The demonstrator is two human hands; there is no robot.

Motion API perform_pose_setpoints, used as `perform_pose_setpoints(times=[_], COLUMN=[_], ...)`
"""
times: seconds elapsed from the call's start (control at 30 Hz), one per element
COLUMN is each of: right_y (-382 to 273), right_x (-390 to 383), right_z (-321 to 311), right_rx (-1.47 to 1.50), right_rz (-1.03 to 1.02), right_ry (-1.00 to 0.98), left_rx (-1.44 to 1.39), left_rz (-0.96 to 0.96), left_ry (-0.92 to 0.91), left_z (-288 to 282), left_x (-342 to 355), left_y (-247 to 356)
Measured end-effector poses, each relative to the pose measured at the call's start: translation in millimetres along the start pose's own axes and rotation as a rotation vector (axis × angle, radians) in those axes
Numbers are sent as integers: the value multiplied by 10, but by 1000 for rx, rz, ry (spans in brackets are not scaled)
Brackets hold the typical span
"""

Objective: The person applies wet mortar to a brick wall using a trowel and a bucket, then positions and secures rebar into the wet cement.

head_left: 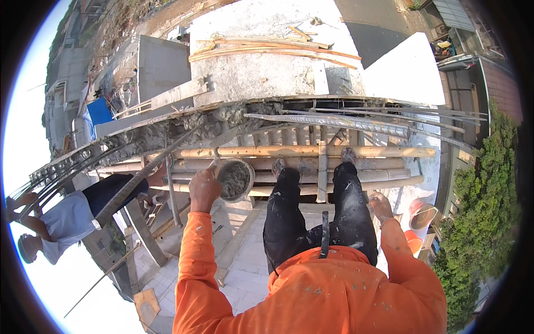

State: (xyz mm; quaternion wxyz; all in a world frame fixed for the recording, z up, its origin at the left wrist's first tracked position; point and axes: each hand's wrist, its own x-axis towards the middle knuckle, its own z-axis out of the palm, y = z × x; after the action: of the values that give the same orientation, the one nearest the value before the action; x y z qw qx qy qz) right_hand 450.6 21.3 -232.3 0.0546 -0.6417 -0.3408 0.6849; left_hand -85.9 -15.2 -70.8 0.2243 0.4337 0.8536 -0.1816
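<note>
My left hand (204,188) is closed round the handle of a trowel (225,137), whose grey blade lies close to wet concrete (231,113) along the top of a beam form. Just right of that hand is a bucket (235,179) of grey mortar. My right hand (381,206) hangs beside my right knee with fingers curled. Whatever it may hold is hidden. A thick ribbed steel bar (334,123) juts along the beam on the right.
Bamboo poles (378,151) carry my bare feet. A co-worker (69,220) is at the left, near long reinforcing bars (133,183). Reddish buckets (421,214) are low on the right. Timber strips (272,47) lie on a slab beyond the beam. White flooring (245,273) shows far below.
</note>
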Motion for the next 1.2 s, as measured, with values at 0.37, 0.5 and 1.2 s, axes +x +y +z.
perform_pose_setpoints(times=[0.37, 0.5, 1.2], right_y=[693, 798, 1157], right_x=[-203, -345, -375], right_z=[-386, -367, -562], right_rx=[-105, -78, -30], right_rz=[97, 280, 348], right_ry=[201, 194, 209], left_rx=[47, 64, 148], left_rz=[70, -12, -119], left_ry=[-161, -3, -43], left_z=[485, -34, 337], left_x=[824, -95, 1126], left_y=[892, 408, 487])
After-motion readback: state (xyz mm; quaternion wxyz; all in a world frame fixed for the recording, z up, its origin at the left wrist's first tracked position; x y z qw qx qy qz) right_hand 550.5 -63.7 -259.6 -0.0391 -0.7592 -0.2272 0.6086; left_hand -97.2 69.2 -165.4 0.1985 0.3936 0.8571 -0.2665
